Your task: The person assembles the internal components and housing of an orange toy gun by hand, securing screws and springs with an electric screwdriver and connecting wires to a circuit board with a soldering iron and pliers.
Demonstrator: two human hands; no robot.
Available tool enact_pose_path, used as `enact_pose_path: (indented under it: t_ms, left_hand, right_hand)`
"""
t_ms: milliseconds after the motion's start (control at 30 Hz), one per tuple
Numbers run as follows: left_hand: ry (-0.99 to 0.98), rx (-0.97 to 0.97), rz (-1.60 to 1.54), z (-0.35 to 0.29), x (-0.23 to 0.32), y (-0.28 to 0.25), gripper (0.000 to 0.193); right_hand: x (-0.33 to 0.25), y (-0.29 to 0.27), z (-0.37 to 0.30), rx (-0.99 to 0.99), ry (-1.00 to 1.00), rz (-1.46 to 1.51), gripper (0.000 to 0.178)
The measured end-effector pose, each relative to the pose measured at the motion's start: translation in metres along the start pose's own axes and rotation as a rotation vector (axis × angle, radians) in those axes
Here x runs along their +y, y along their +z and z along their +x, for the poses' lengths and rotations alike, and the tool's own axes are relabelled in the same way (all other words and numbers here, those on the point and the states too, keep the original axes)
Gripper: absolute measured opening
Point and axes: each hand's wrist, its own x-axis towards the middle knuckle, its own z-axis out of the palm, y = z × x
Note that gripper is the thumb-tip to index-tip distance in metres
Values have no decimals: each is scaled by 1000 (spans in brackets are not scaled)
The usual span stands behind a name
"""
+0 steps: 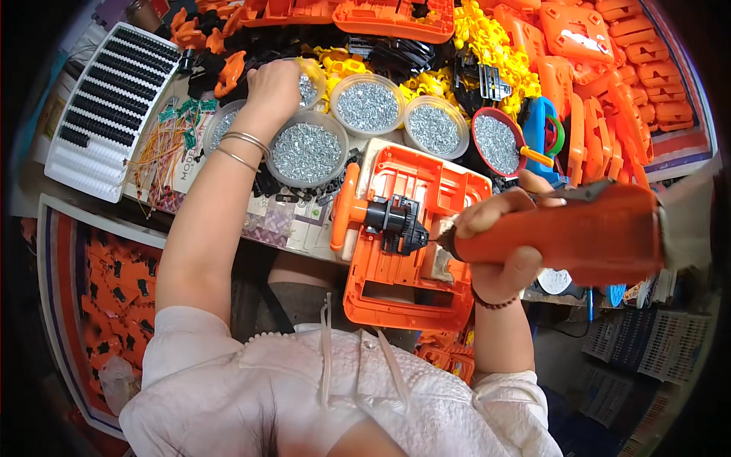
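My right hand [506, 236] is wrapped round an orange-red power screwdriver [579, 236]. Its bit points left, at the end of a black plastic mechanism [400, 225]; whether it touches a screw is too small to tell. That mechanism sits in an orange plastic housing [365, 293], joined to an orange toy steering wheel [346, 206] on the left side. Farther left, my left hand [274, 91] is curled beside a yellowish tub of small screws [311, 85]. Its fingertips are bent under and mostly hidden, so what they hold cannot be seen.
More screw tubs [306, 152] stand across the bench, one a red bowl [499, 145]. Yellow parts [495, 46] and orange housings [579, 34] are heaped behind. A white tray of black pieces [114, 107] and wired parts [164, 145] lie left. A bin of orange parts [114, 297] is lower left.
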Motion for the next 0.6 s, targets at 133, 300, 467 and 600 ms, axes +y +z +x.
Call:
enact_pose_path:
  t_ms: [133,300,467,600]
  left_hand:
    - [44,92,-177,-11,2,-18,19]
    - [535,182,-535,-102,72,-70,24]
    - [645,151,-667,-157,96,-75,29]
    - [640,216,-654,-164,100,-64,29]
  right_hand:
    - [1,0,1,19,-46,66,80]
    - [-15,-3,7,-52,7,279,84]
    - [-60,32,15,-57,30,124,88]
    - [-51,33,14,-136,4,234,89]
